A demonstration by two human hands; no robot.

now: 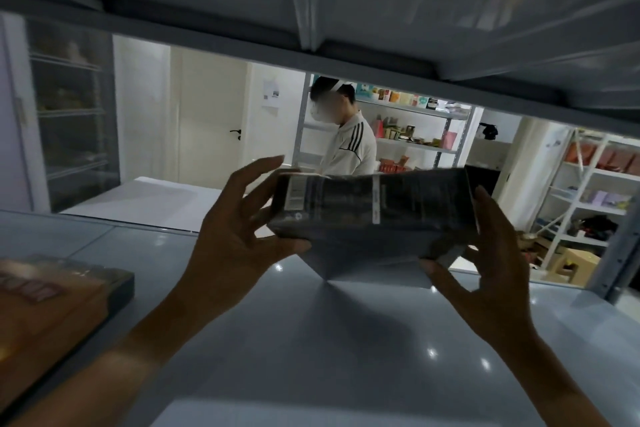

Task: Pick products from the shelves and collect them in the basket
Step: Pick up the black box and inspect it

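A dark, shrink-wrapped box [374,208] with a white label strip hangs a little above the grey shelf board [346,340], tilted, between both hands. My left hand [239,229] grips its left end, thumb underneath and fingers spread behind it. My right hand [491,253] holds its right end, thumb under the lower corner and fingers up the side. The basket is not in view.
An orange flat box [52,305] lies on the same shelf at the left. The shelf above [346,10] hangs low overhead. Through the open back of the rack a person [346,139] stands at other stocked shelves [415,128]; more racks [588,191] stand to the right.
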